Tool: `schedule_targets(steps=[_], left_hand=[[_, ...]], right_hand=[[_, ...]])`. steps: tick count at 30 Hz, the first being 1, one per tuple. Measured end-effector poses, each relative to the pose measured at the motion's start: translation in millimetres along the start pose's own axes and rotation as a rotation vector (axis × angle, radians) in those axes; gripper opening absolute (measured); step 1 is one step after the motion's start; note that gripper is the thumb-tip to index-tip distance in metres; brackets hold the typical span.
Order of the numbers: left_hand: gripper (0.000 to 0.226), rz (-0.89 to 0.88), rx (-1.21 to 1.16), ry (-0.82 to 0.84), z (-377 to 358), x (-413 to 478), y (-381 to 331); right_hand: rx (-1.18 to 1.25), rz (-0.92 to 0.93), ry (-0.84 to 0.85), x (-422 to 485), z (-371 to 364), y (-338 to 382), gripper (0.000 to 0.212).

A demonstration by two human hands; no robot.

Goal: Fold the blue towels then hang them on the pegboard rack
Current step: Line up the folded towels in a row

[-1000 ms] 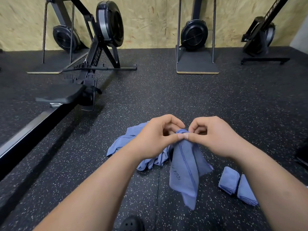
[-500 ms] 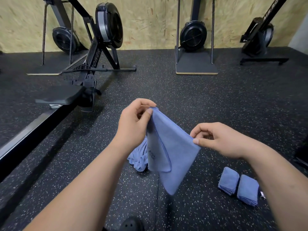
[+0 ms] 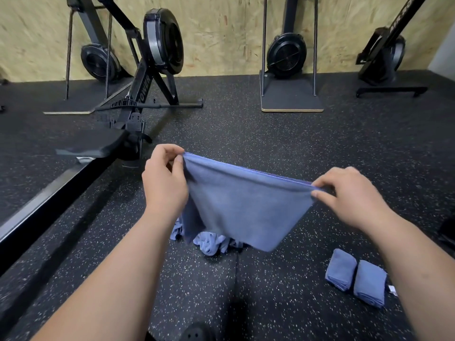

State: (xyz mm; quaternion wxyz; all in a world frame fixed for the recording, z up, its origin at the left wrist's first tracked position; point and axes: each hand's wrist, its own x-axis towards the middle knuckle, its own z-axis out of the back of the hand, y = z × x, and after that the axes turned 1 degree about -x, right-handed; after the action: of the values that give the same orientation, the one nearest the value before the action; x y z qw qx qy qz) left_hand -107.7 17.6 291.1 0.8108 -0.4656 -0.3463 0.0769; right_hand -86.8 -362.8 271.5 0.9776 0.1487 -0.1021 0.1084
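Note:
A blue towel (image 3: 242, 205) hangs spread out above the floor, its top edge stretched taut between both hands. My left hand (image 3: 163, 184) pinches the towel's upper left corner. My right hand (image 3: 349, 193) pinches the upper right corner, a little lower. Behind and below the hanging towel lies a crumpled heap of blue towels (image 3: 210, 241), partly hidden by it. Two folded blue towels (image 3: 355, 279) lie side by side on the floor at the lower right. No pegboard rack is in view.
A black rowing machine (image 3: 128, 114) with its long rail runs along the left. More fitness machines (image 3: 286, 54) stand against the wooden wall at the back. A black shoe (image 3: 195, 334) shows at the bottom edge. The floor is speckled black rubber.
My hands have moved apart and risen, drawing the bunched towel open into a flat sheet. The left hand went up and left, the right hand out to the right.

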Motion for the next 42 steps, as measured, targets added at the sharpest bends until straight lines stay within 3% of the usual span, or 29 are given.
schedule_targets(steps=[7, 13, 20, 24, 28, 30, 34, 36, 38, 42], left_hand=[[0.019, 0.035, 0.049, 0.060, -5.0, -2.8, 1.7], [0.016, 0.181, -0.059, 0.204, -6.3, -0.5, 13.7], [0.010, 0.139, -0.051, 0.257, -10.5, -6.0, 5.9], [0.007, 0.066, 0.040, 0.214, -11.5, -7.3, 2.0], [0.009, 0.030, 0.103, 0.192, -11.0, -7.4, -0.3], [0.008, 0.035, 0.150, 0.183, -9.5, -6.9, 2.3], [0.005, 0.063, 0.236, 0.169, -6.1, -4.5, 9.0], [0.005, 0.062, 0.253, 0.171, -6.0, -3.1, 11.4], [0.005, 0.043, 0.268, 0.160, -5.9, -2.9, 10.8], [0.008, 0.012, 0.254, 0.132, -8.3, -4.5, 2.6]], right_hand=[[-0.077, -0.206, -0.139, -0.1, 4.0, -1.4, 0.017], [0.043, -0.200, -0.233, -0.8, 8.2, -4.8, 0.016], [0.188, -0.193, -0.474, -2.6, 27.2, -5.6, 0.016], [0.258, -0.191, -0.433, -4.3, 34.8, -6.5, 0.029], [0.199, -0.199, -0.349, -7.1, 39.6, -10.0, 0.012], [0.310, -0.210, -0.323, -8.5, 44.8, -9.5, 0.008], [0.895, -0.160, -0.270, -12.1, 61.2, -4.6, 0.006], [1.036, -0.147, -0.256, -13.0, 67.0, -5.3, 0.008], [0.956, -0.169, -0.284, -12.5, 67.5, -9.7, 0.008], [0.475, -0.271, -0.350, -13.1, 58.3, -19.7, 0.009]])
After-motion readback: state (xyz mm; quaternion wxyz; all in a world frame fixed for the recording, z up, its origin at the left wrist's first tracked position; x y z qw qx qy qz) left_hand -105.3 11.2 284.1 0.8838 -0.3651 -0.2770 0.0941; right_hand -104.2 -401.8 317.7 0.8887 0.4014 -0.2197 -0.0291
